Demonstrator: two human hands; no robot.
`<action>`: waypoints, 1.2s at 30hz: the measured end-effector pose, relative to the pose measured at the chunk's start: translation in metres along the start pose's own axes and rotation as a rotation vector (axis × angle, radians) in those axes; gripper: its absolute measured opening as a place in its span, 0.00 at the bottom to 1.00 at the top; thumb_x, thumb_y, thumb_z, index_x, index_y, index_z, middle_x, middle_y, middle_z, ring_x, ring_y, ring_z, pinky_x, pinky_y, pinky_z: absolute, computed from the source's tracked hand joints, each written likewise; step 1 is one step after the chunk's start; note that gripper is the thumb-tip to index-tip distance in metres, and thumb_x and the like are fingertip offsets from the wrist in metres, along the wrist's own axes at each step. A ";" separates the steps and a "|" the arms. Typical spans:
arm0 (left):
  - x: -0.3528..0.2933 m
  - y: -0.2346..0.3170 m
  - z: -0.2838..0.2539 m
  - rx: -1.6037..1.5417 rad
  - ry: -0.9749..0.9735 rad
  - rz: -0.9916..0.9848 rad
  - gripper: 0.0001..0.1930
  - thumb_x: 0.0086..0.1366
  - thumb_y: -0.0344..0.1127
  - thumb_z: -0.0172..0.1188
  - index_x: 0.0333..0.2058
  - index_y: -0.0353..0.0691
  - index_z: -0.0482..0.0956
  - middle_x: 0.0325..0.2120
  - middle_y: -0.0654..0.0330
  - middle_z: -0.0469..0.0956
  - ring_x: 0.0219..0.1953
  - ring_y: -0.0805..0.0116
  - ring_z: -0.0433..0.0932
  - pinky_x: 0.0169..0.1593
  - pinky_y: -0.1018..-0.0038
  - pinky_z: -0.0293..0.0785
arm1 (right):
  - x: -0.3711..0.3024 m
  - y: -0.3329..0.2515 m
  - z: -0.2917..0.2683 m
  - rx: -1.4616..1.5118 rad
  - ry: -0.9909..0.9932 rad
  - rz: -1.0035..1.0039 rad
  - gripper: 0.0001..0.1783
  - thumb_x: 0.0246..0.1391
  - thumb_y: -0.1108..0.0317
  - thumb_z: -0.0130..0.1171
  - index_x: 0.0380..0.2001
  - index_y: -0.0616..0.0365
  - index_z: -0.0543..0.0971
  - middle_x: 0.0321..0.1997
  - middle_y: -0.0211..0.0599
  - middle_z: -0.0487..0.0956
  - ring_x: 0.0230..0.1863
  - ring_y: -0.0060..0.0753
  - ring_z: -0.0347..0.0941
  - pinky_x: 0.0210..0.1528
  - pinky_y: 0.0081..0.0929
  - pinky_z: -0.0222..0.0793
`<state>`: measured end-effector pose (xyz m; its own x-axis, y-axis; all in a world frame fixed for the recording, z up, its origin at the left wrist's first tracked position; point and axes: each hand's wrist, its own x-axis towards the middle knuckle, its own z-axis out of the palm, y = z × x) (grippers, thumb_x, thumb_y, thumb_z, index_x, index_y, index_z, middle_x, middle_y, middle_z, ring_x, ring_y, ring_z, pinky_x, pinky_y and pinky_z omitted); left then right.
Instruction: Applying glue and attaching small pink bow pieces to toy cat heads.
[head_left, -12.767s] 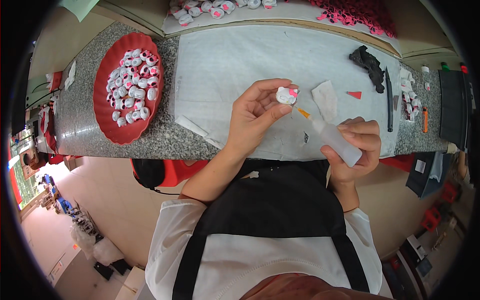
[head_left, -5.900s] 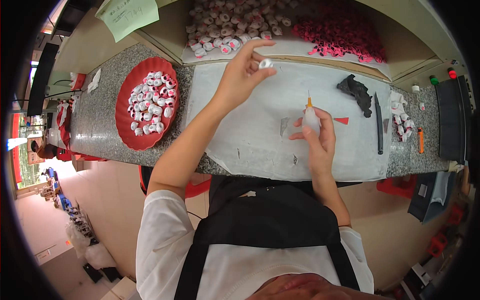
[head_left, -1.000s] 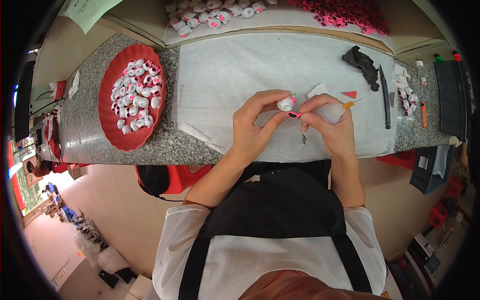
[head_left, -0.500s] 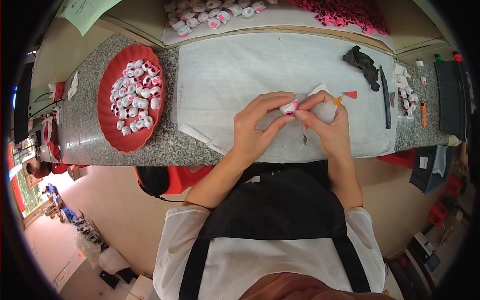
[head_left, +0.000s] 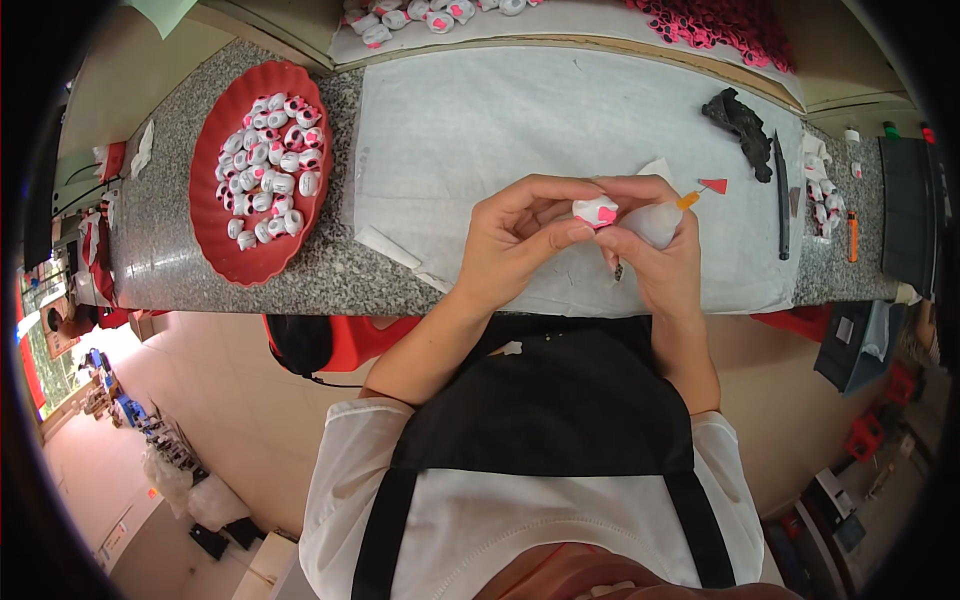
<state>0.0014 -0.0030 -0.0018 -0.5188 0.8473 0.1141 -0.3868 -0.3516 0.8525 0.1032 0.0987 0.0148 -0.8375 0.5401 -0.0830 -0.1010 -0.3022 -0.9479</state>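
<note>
Between the fingertips of both hands sits a small white-and-pink figurine piece (head_left: 594, 211), its pink patch facing up. My left hand (head_left: 520, 235) pinches it from the left, fingers curled behind. My right hand (head_left: 655, 245) touches its right side with thumb and forefinger, and also keeps a translucent white squeeze bottle (head_left: 654, 224) against the palm. The bottle's orange tip (head_left: 687, 201) and thin needle point up and to the right, away from the piece. A small red flag-shaped bit (head_left: 713, 186) shows at the needle's end.
White sheeting (head_left: 450, 130) covers the granite counter. A red scalloped tray (head_left: 250, 268) at left holds many similar pieces. Crumpled black material (head_left: 740, 130), a dark pen-like tool (head_left: 782, 200) and an orange marker (head_left: 852, 238) lie at right. More white pieces (head_left: 440, 18) and pink parts (head_left: 715, 35) fill the back shelf.
The piece has been turned in my fingers, so its pink patch now faces up. My right hand still keeps the bottle. The whole view has shifted slightly.
</note>
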 end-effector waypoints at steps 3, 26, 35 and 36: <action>0.000 0.001 0.000 -0.015 -0.016 -0.045 0.11 0.50 0.25 0.54 0.34 0.31 0.68 0.34 0.52 0.71 0.36 0.69 0.71 0.40 0.76 0.68 | -0.002 0.002 -0.006 0.012 -0.018 0.016 0.15 0.35 0.79 0.57 0.32 0.65 0.69 0.24 0.37 0.71 0.18 0.20 0.64 0.16 0.14 0.59; -0.001 -0.001 -0.001 0.128 -0.062 0.049 0.12 0.51 0.22 0.51 0.36 0.32 0.69 0.35 0.56 0.71 0.41 0.69 0.68 0.47 0.74 0.62 | -0.002 0.000 -0.003 0.037 0.005 0.021 0.13 0.37 0.79 0.53 0.32 0.65 0.70 0.23 0.35 0.70 0.16 0.20 0.64 0.15 0.15 0.58; -0.001 -0.003 0.001 0.072 -0.047 0.052 0.12 0.48 0.22 0.55 0.35 0.34 0.71 0.35 0.55 0.71 0.40 0.68 0.69 0.46 0.74 0.62 | 0.002 0.001 -0.006 0.173 -0.023 0.086 0.13 0.36 0.78 0.55 0.31 0.65 0.72 0.20 0.32 0.71 0.16 0.17 0.63 0.16 0.13 0.57; -0.001 -0.003 0.000 0.069 -0.043 0.049 0.12 0.48 0.22 0.55 0.35 0.34 0.71 0.35 0.55 0.71 0.40 0.68 0.69 0.46 0.74 0.62 | 0.001 0.002 -0.007 0.187 -0.047 0.083 0.12 0.36 0.79 0.56 0.30 0.65 0.72 0.20 0.33 0.71 0.17 0.18 0.63 0.16 0.13 0.58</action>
<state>0.0031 -0.0025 -0.0048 -0.5017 0.8466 0.1776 -0.3071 -0.3662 0.8784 0.1057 0.1043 0.0111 -0.8706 0.4717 -0.1397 -0.1253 -0.4871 -0.8643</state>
